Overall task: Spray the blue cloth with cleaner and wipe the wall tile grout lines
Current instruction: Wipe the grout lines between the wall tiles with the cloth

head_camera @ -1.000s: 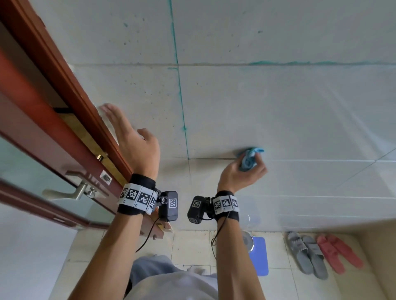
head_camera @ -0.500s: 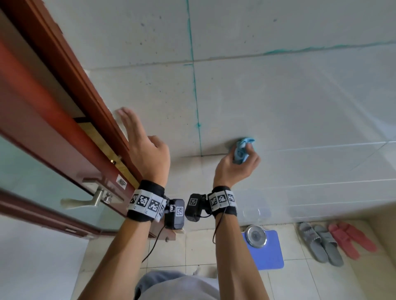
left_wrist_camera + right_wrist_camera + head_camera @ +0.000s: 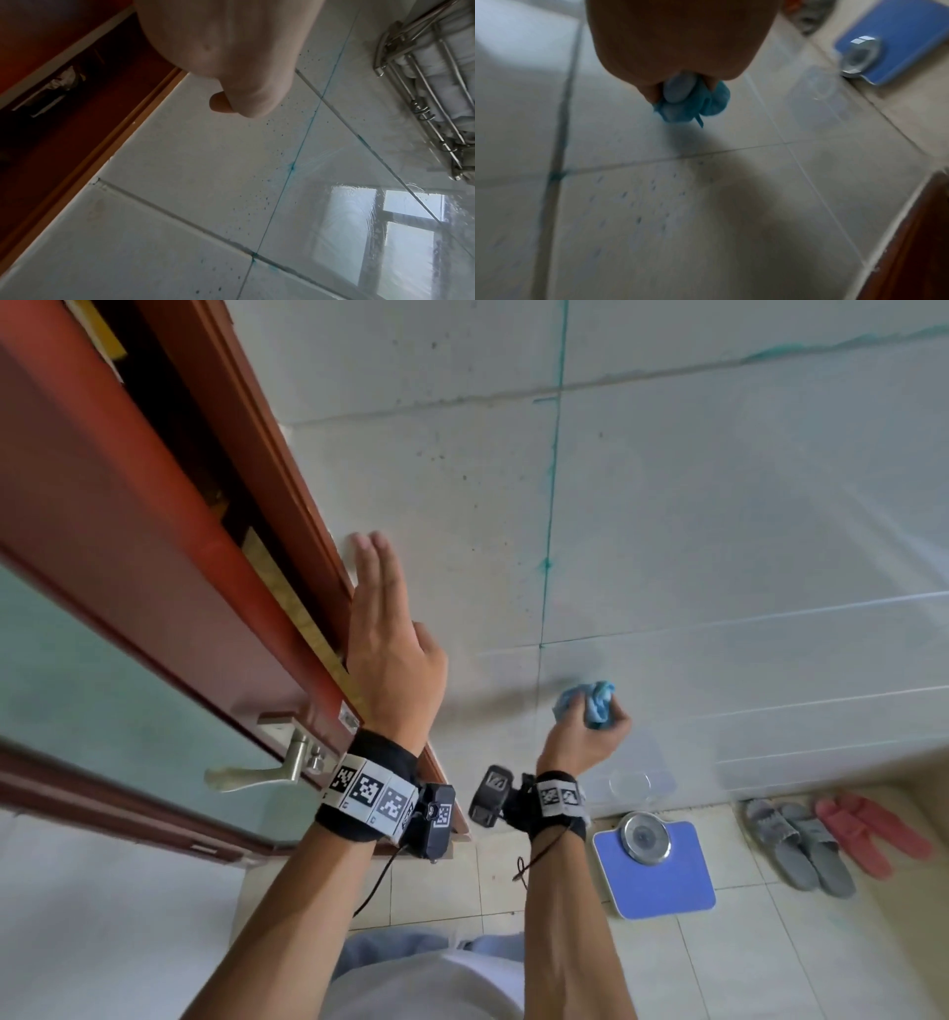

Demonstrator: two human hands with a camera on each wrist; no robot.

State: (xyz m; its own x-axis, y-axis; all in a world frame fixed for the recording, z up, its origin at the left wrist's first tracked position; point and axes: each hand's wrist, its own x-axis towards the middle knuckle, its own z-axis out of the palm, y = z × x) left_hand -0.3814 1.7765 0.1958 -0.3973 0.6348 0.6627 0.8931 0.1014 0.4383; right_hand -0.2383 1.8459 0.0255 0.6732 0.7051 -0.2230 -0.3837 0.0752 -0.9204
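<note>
Wall tiles (image 3: 180, 162) are glossy and smooth, cloth (image 3: 590, 703) looks soft and fuzzy, door frame (image 3: 154, 531) reddish wood, handle (image 3: 257, 775) brushed metal.

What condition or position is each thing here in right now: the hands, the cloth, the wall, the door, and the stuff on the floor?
left hand: open, fingers straight, by the door frame.
right hand: gripping the cloth.
blue cloth: bunched up, at the wall.
wall tiles: speckled; grout lines stained teal.
door: open.
scale: flat on the floor.
slippers: two pairs, side by side.

Home bathroom: tiled wall (image 3: 719, 531), scale (image 3: 655, 870), slippers (image 3: 801, 845).
</note>
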